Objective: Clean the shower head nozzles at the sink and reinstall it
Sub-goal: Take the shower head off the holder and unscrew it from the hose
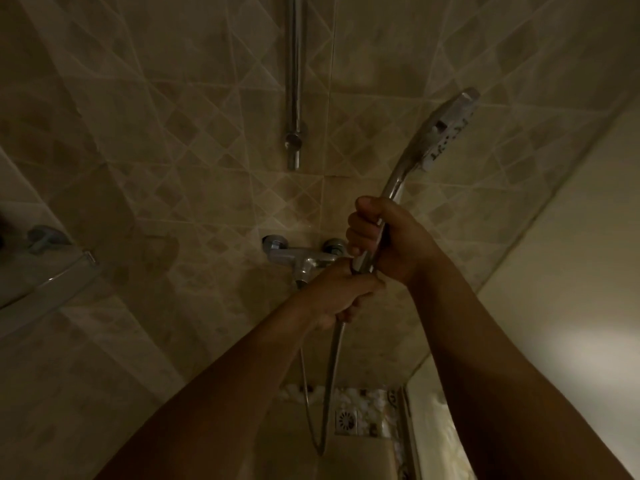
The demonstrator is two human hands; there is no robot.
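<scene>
Both forearms reach up and forward. The right hand (384,240) makes a fist, its grip wrapped round the slim, curved chrome handle of the shower head (440,133), held upright before the diamond-patterned tiled wall (173,133). Just beneath, the left hand (341,292) has its grip curled round the top of the ribbed metal hose (332,375), which hangs in a loop.
</scene>
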